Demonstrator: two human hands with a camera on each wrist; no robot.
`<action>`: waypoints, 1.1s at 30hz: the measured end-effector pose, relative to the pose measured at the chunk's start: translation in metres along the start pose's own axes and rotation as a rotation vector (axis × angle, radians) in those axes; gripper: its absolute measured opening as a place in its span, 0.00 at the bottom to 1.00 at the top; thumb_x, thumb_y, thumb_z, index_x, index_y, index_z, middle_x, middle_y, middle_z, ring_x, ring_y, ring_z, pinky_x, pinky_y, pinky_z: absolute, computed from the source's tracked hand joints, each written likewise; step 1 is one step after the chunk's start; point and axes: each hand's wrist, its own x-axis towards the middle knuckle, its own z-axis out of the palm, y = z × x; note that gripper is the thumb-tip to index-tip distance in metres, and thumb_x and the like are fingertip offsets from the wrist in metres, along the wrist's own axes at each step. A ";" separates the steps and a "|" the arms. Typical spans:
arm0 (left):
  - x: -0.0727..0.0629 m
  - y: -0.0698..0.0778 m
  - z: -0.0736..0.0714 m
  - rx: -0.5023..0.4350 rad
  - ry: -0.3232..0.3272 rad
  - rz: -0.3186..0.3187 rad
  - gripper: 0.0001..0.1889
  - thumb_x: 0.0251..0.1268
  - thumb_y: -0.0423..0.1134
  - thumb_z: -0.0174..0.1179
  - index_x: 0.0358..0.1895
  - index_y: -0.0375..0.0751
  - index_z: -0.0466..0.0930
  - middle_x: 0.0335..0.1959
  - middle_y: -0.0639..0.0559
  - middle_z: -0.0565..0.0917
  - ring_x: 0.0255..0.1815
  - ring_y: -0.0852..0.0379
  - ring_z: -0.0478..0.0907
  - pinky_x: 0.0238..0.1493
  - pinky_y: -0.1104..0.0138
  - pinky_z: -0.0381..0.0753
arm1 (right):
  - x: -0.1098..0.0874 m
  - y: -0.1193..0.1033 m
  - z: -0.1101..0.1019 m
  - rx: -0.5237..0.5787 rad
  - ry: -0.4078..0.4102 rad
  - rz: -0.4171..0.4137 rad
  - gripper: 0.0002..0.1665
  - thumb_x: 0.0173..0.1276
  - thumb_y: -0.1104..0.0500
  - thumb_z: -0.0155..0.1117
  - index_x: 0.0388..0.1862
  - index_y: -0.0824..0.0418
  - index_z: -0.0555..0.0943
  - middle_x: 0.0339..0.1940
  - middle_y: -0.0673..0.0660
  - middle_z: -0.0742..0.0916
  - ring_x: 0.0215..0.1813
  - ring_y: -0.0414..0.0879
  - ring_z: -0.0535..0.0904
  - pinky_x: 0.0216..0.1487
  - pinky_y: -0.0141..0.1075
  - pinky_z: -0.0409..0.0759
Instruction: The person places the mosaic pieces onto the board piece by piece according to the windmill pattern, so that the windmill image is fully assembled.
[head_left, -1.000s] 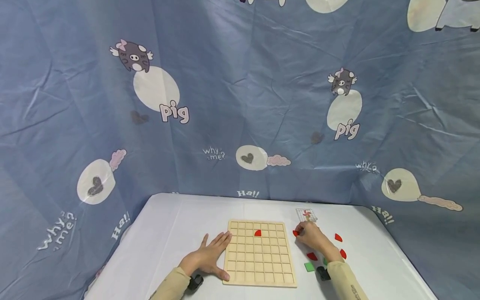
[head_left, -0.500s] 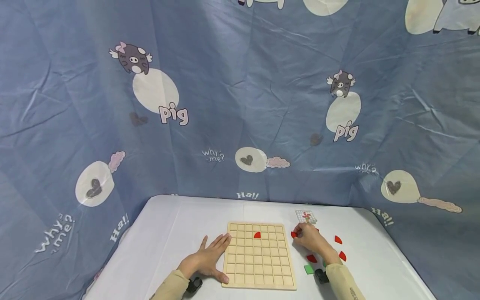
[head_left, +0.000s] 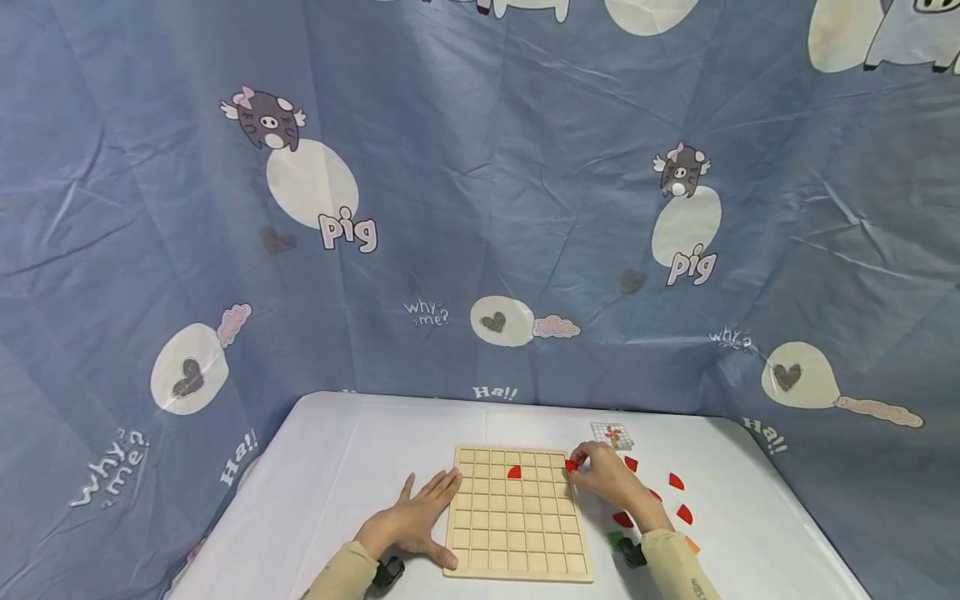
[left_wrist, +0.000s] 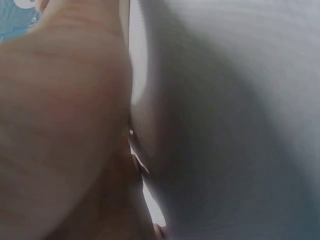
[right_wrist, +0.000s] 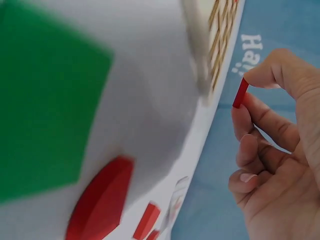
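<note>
A pale wooden grid board (head_left: 517,525) lies on the white table, with one red quarter-circle piece (head_left: 514,472) in an upper cell. My left hand (head_left: 416,521) rests with fingers spread at the board's left edge, the thumb near its lower left corner. Between thumb and fingers, my right hand (head_left: 606,477) pinches another red piece (right_wrist: 240,93), which overlaps the board's upper right edge in the head view. The right wrist view shows this piece edge-on, raised off the table. Mostly palm and shadow fill the left wrist view.
Behind the right hand lies a card (head_left: 612,434) printed with a grid and a red figure. Several red pieces (head_left: 676,482), a green piece (right_wrist: 45,110) and an orange piece (head_left: 692,544) lie around the right forearm. A blue patterned curtain (head_left: 420,208) hangs behind the table.
My right hand has moved left with the red piece, from beside the board to its upper right edge. More red pieces and an orange one now show around the forearm. The left hand stays put.
</note>
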 end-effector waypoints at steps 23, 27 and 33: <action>-0.002 0.002 0.000 0.010 -0.005 -0.024 0.69 0.35 0.73 0.67 0.78 0.41 0.41 0.80 0.46 0.44 0.80 0.45 0.42 0.73 0.34 0.34 | 0.006 -0.059 0.028 -0.003 -0.114 -0.167 0.08 0.57 0.58 0.71 0.36 0.57 0.83 0.37 0.48 0.85 0.40 0.42 0.75 0.37 0.33 0.76; -0.002 0.000 -0.001 0.004 -0.008 -0.026 0.70 0.34 0.74 0.66 0.78 0.42 0.40 0.80 0.46 0.44 0.80 0.45 0.42 0.73 0.34 0.34 | 0.007 -0.065 0.032 0.017 -0.140 -0.186 0.09 0.56 0.59 0.70 0.36 0.57 0.83 0.37 0.48 0.85 0.39 0.40 0.73 0.36 0.31 0.75; 0.000 -0.005 0.005 -0.031 0.004 0.002 0.70 0.32 0.78 0.63 0.78 0.43 0.40 0.80 0.46 0.43 0.80 0.43 0.41 0.72 0.34 0.31 | 0.007 -0.069 0.038 0.032 -0.160 -0.219 0.07 0.57 0.61 0.71 0.35 0.58 0.83 0.36 0.48 0.84 0.37 0.39 0.73 0.34 0.30 0.76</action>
